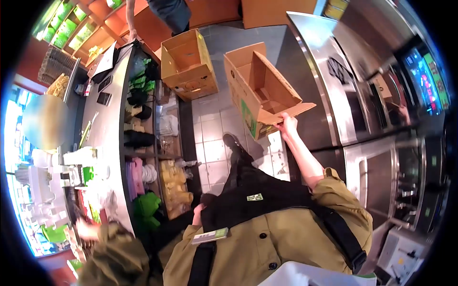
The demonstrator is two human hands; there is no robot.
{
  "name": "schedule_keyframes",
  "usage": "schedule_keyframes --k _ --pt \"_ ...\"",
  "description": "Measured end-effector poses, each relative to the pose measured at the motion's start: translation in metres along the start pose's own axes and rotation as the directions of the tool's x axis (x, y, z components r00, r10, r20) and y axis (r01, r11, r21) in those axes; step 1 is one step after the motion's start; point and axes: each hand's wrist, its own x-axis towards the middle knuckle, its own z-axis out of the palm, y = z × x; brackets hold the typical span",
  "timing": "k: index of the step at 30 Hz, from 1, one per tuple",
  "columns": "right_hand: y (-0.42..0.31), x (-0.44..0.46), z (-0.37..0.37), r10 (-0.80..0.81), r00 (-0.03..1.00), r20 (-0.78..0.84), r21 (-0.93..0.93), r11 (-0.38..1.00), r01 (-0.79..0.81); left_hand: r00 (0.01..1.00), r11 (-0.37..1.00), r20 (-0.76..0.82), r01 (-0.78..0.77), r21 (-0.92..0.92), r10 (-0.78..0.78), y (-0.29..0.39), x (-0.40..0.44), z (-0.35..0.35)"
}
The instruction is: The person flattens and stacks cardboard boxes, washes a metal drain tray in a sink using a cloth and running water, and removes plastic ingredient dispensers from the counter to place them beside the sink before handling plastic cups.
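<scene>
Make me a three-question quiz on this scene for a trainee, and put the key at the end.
1. Which of the wearer's hands holds the nearer box?
2. True or false: the other box, standing on the floor, is closed on top.
3. The nearer box is gripped by its: A) bottom; B) flap; C) far end.

Key: 1. The right hand. 2. False. 3. B.

The held box (242, 88), upper centre, is hiding its underside. The top edge is cropping another person (168, 13); the screen (420, 78), far right, is looking blurred.
</scene>
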Motion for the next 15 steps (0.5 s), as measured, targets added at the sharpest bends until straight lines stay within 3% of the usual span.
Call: schedule_keyframes --k 1,2,4,7,9,10,11,12,14,15 --pt "-0.012 0.018 0.021 -0.014 1.0 0.012 -0.014 1.0 0.015 0.962 0.96 -0.07 0.256 -0.113 -0.265 0.001 0.018 -0.005" --pt "-0.026 0.035 0.044 -0.033 0.999 0.021 -0.025 0.999 0.034 0.916 0.913 -0.097 0.369 -0.171 -0.389 0.011 0.04 -0.007" --pt "-0.055 0.077 0.084 -0.013 0.999 0.04 0.004 1.0 0.013 0.916 0.913 -0.096 0.372 -0.169 -0.39 0.05 0.111 -0.002" --pt "-0.087 0.148 0.12 0.056 0.997 0.056 0.036 0.998 -0.058 0.981 0.972 -0.021 0.189 -0.142 -0.194 0.153 0.251 0.037" --pt "-0.12 0.153 0.156 0.006 1.0 0.006 0.172 0.985 -0.007 0.999 0.962 0.044 0.007 -0.274 0.005 0.257 0.337 0.086" --pt "-0.129 0.167 0.164 -0.011 1.0 0.017 0.2 0.98 0.007 0.997 0.92 0.07 0.006 -0.392 0.024 0.329 0.353 0.118" --pt "-0.137 0.185 0.18 0.001 1.0 -0.011 0.253 0.967 0.002 0.994 0.968 0.084 -0.051 -0.246 0.074 0.383 0.39 0.145" --pt "-0.144 0.2 0.19 -0.004 1.0 -0.028 0.236 0.972 0.011 0.973 0.961 0.175 -0.1 -0.257 0.148 0.438 0.406 0.169" --pt "-0.147 0.25 0.207 0.011 0.998 0.069 0.265 0.964 -0.029 0.877 0.915 0.263 -0.396 -0.078 0.402 0.536 0.419 0.206" --pt "-0.153 0.273 0.224 -0.008 0.998 0.064 0.3 0.954 -0.012 0.858 0.899 0.269 -0.413 -0.144 0.437 0.554 0.449 0.227"
